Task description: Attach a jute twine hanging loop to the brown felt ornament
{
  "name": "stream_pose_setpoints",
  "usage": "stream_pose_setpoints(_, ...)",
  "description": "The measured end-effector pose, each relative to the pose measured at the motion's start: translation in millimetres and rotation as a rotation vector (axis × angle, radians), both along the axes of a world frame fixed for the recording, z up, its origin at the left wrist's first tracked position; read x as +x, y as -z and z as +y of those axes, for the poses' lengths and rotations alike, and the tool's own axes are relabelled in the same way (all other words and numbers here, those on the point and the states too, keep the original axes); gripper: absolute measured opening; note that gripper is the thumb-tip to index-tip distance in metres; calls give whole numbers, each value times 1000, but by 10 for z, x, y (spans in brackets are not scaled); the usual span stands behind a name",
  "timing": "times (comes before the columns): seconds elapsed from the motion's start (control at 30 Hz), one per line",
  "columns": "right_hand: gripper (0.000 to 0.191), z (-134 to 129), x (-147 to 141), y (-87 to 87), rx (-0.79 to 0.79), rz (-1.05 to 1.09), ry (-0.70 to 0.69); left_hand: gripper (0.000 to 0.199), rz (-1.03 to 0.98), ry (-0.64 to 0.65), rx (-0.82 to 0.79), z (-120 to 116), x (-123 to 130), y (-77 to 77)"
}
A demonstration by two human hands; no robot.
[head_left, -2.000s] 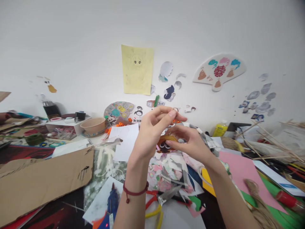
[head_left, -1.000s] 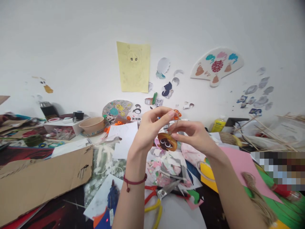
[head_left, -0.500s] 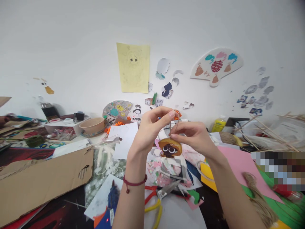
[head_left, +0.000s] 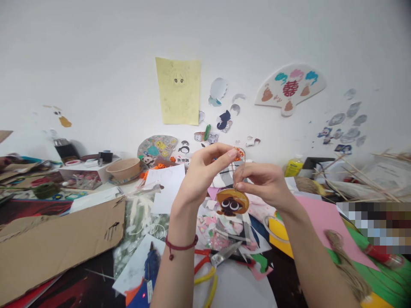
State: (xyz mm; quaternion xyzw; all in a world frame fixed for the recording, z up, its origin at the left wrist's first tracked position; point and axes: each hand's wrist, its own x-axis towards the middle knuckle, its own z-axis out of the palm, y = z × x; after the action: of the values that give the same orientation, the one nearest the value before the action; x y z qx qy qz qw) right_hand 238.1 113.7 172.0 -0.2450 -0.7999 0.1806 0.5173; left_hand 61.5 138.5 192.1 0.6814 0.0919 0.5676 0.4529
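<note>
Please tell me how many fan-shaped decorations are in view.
2. The white fan is on the wall, at upper right; the patterned fan is low against it, just right of the round bowl. Others may be hidden in the clutter.

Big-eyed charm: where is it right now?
In the head view, the charm hangs near the centre, between the forearms, just below the right hand and higher in the picture than the scissors.

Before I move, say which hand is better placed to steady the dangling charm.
The right hand, I think: its fingertips are at the cord just above the charm, while the left hand is higher up.
</note>
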Motion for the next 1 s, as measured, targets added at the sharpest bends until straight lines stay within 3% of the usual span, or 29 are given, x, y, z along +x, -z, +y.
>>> stream_pose_setpoints(0.4, 8, 77, 41, 31, -98, 40, -94, 12, -25, 46, -19, -19, -22, -7)
stream_pose_setpoints(0.57, 13, 126, 60, 73, -113, 80, -64, 12, -30, 39, -25, -30, -31, -13)
stream_pose_setpoints(0.73, 21, 169, 63, 124, -236, 173, -38, 12, -36, 49, -16, -27, -33, -15)
stream_pose_setpoints(1.0, 25, 159, 93, 111, -269, 170, -140, 13, -36, 29, -4, -36, -34, -12)
